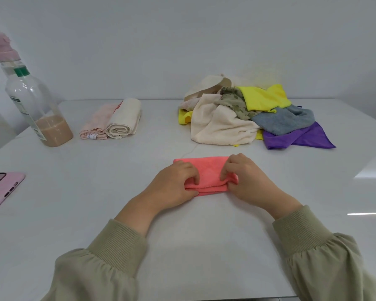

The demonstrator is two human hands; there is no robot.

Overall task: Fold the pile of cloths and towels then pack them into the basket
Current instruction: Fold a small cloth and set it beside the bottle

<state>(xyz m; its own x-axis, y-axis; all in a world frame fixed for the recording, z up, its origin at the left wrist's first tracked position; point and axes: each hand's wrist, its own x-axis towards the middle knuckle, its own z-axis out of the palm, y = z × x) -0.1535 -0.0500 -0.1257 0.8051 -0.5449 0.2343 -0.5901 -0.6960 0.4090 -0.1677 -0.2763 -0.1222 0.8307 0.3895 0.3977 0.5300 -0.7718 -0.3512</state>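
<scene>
Coral-pink and folded into a short band, the cloth (206, 170) lies on the white table (182, 246) straight ahead of the person, nearer than everything else. The left hand (174, 181) grips its left end and the right hand (248, 179) its right end. Their fingers curl down onto the top layer, with the thumbs at the near edge. The two hands sit apart, with a strip of cloth showing between them.

Both ends of the cloth are covered by the hands and the fingertips are tucked into the fabric, so how many layers each pinch takes in is hard to make out. The near edge seems to be doubled over.

Behind and to the right, well apart, sits the pile (245, 118) of unfolded cloths: cream, yellow, grey, purple and a patterned olive one. They overlap so that most are only partly seen. Far to its left, two folded pieces lie side by side and touching, a pale pink towel (97, 122) and a thick cream towel (124, 120).

A clear bottle (30, 101) with beige liquid at its bottom stands at the left, its top blurred. A pink phone (0, 190) is cut off by the left border. Olive sleeves (109, 257) run off the bottom.
</scene>
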